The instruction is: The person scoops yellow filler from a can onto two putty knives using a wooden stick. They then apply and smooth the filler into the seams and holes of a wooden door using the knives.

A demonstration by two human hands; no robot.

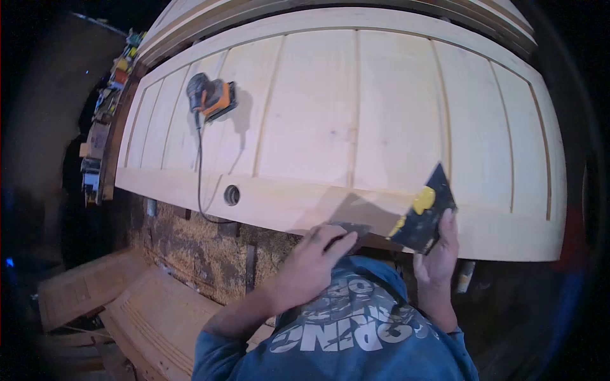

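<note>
In the head view, my right hand [438, 247] grips a dark, flat filler plate [427, 219] at its edge, tilted up over the near rim of the door. Yellow filler [423, 199] lies on its face, with more smeared along the left edge. My left hand [314, 257] is closed on a thin dark scraper [351, 227], whose blade points toward the plate. Both hands are close to my body, at the near edge of a pale wooden panelled door [318, 114]. The fingers under the scraper are partly hidden.
An orange and black sander [213, 98] rests on the door's left part, its cord [200, 168] hanging over the near edge. A round hole [232, 195] shows near that edge. Loose boards [159, 317] lie lower left; sawdust [216, 254] covers the ground. Assorted items [105, 133] line the far left.
</note>
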